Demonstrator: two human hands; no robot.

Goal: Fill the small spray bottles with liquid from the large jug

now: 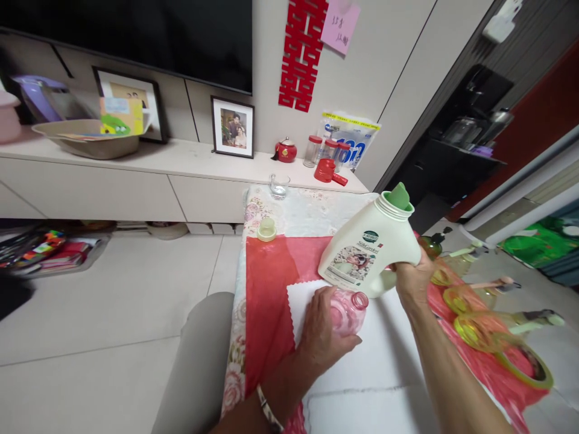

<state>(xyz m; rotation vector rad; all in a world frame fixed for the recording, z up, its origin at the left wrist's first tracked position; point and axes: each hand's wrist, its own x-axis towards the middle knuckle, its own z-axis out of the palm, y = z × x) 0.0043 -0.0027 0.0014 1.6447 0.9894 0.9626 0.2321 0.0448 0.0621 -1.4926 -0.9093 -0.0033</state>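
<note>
Clasped from side by left grip (pixel 321 331), fingers curled round: pink bottle (pixel 350 316), over white sheet (pixel 375 374) on counter (pixel 312 208). Held by handle in closed right grip (pixel 416 274): cream jug (pixel 362 241), just beside. For control: keep uncapped mouths upright, brace bottle low, avoid squeezing.

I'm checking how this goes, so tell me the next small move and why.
Probably bring the green spout of the cream jug over the open mouth of the pink bottle: the right hand grips the jug's handle, the left hand holds the bottle, and the spout points up, away from that mouth.
</note>
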